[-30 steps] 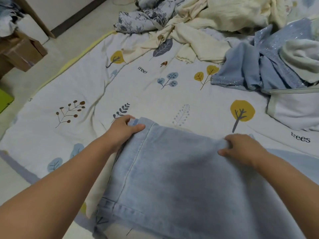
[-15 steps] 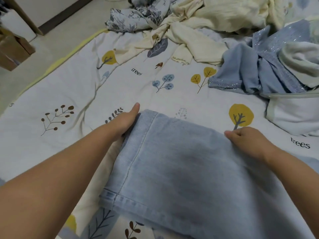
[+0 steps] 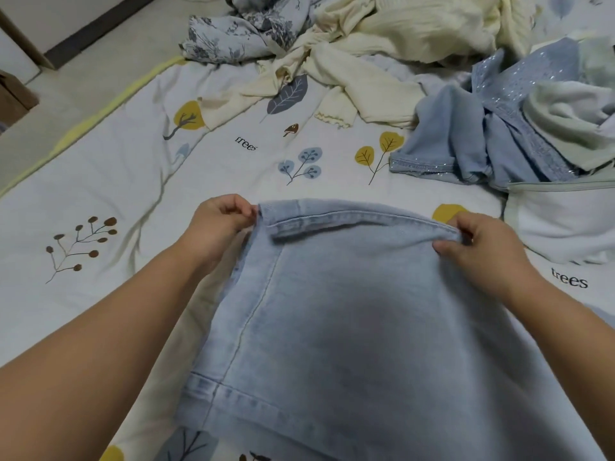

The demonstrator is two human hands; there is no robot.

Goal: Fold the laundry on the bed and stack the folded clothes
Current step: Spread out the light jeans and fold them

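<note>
Pale blue jeans (image 3: 349, 314) lie flat on the printed bed sheet (image 3: 109, 191) in front of me, a hem running along the near left edge. My left hand (image 3: 219, 224) pinches the far left corner of the denim. My right hand (image 3: 479, 247) pinches the far right corner. Between them the far edge is lifted a little off the sheet and rolled toward me, showing a seam.
Unfolded laundry is piled at the far side: a floral blue garment (image 3: 239, 31), cream clothes (image 3: 382, 51), a sparkly blue denim piece (image 3: 492, 128) and a pale green and white piece (image 3: 565, 214). The floor (image 3: 100, 61) and a cardboard box (image 3: 13, 98) lie left of the bed.
Both hands went from resting flat on the jeans' far edge to pinching its corners. The edge has risen off the sheet and curled toward me.
</note>
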